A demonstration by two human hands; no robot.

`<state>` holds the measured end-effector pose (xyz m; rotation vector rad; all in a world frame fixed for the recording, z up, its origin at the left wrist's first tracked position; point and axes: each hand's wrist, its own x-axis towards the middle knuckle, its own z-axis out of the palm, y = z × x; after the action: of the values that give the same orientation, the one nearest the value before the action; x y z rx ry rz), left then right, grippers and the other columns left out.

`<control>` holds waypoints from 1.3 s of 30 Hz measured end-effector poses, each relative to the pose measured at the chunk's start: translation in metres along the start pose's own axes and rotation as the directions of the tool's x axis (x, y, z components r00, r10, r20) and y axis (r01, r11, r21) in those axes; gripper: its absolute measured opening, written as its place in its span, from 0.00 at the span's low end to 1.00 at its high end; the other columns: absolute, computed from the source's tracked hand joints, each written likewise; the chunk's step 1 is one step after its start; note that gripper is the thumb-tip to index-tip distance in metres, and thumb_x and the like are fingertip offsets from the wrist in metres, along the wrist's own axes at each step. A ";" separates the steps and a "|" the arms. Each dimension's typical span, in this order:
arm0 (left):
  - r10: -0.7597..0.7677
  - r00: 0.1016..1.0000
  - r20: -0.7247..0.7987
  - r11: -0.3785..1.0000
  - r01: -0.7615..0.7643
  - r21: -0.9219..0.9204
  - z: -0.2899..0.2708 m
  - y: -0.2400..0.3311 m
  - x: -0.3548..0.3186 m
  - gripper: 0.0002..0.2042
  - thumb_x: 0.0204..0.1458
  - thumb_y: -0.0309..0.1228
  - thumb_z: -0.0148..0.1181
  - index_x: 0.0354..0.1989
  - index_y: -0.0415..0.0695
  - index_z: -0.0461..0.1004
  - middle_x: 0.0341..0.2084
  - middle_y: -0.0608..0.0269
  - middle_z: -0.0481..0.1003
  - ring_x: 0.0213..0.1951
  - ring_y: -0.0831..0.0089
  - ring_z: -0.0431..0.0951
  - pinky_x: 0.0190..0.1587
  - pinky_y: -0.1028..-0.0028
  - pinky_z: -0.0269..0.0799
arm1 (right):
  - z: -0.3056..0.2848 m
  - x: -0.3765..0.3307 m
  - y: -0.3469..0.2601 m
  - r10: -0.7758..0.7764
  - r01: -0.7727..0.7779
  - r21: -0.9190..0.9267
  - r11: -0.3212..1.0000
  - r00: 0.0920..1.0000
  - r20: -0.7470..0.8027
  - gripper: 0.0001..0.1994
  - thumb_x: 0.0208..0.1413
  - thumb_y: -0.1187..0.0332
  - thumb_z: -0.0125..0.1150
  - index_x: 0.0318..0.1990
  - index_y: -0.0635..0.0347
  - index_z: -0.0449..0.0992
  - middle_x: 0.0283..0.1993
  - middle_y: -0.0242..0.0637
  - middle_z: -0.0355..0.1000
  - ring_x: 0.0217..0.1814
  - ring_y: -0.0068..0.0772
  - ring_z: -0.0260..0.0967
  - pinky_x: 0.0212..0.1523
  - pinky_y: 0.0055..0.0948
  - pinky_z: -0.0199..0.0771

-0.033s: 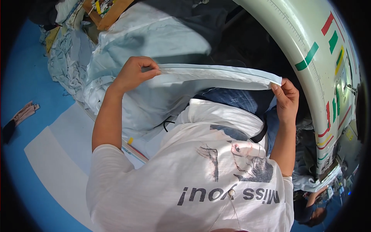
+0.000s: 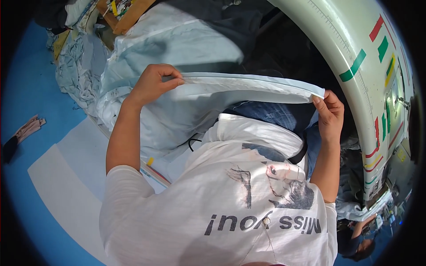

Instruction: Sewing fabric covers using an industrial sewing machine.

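A pale blue-white cloth (image 2: 173, 113) hangs over my lap and spreads away to the upper left. Its long folded edge (image 2: 248, 84) is stretched in a slightly bowed line between my hands. My left hand (image 2: 153, 84) pinches one end of that edge between thumb and fingers. At the other end, close to the machine, my right hand (image 2: 329, 113) grips the corner, thumb on the near side. The fold's inner layers show as a narrow whitish band. Fingertips behind the cloth are partly hidden.
A cream machine body or table edge (image 2: 328, 35) curves down the right side, marked with a ruler scale and coloured tape strips. Crumpled cloth (image 2: 82, 66) lies at the upper left, near a wooden box (image 2: 128, 17) of small items. Another person (image 2: 359, 244) is at the lower right.
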<state>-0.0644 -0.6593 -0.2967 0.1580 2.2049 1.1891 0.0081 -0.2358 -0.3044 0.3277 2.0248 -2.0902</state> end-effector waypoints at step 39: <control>0.870 0.457 -0.183 0.476 -0.876 0.075 0.038 0.362 -0.035 0.17 0.55 0.30 0.51 0.46 0.26 0.67 0.36 0.54 0.71 0.39 0.73 0.71 0.46 0.80 0.64 | -0.122 -0.206 -0.096 -0.726 0.846 0.175 0.503 0.524 -0.446 0.20 0.61 0.67 0.45 0.57 0.69 0.62 0.56 0.48 0.64 0.56 0.40 0.64 0.57 0.40 0.65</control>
<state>-0.0794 -0.4328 -0.0105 1.3901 2.2857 1.8185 0.1766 -0.1108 -0.1537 -0.3734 2.1779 -3.2058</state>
